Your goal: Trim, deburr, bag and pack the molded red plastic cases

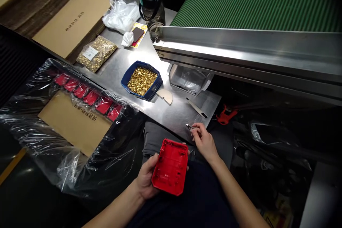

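Observation:
My left hand is wrapped around a red plastic housing, a shallow shell with its hollow inside facing up and small posts along its edges. To its right, my right hand is closed, pinching a small silvery tool that looks like a nail clipper at the table's front edge. Just beyond that hand, a slim metal tool with dark ends lies on the metal table. Farther off is a blue bin full of small brass-coloured parts, with a pale flat piece beside it.
At left, a plastic-lined box holds a row of red housings and cardboard. A bag of brass parts, a white plastic bag and a bottle stand behind. A green conveyor borders the right; orange-handled tool below.

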Available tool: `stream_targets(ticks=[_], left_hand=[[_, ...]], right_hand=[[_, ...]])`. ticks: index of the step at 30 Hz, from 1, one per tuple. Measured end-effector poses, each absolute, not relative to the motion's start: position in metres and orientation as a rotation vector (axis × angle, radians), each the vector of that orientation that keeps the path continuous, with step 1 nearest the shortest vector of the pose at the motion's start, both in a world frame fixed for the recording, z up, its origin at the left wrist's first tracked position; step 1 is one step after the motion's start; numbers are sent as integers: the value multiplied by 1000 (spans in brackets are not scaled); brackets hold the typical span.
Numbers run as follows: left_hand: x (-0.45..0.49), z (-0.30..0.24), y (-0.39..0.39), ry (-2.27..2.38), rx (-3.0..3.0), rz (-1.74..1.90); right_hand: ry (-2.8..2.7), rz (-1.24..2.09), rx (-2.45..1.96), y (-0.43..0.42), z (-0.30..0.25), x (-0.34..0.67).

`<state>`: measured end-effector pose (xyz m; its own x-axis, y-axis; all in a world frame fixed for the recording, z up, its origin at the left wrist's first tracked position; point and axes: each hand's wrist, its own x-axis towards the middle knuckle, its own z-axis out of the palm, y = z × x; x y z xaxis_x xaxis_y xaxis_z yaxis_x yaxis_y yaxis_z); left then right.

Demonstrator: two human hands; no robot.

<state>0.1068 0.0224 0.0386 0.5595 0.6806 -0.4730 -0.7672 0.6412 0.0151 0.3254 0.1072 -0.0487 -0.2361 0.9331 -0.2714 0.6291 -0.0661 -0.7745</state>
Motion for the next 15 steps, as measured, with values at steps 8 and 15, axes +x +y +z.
stream_targets(ticks=[8, 15], left_hand=[[103, 36, 22, 390, -176, 897], [98, 39, 21, 568, -212, 890]], right_hand=[[-2103, 970, -1686, 121, -50, 300], [-2057, 853, -1823, 131, -39, 300]])
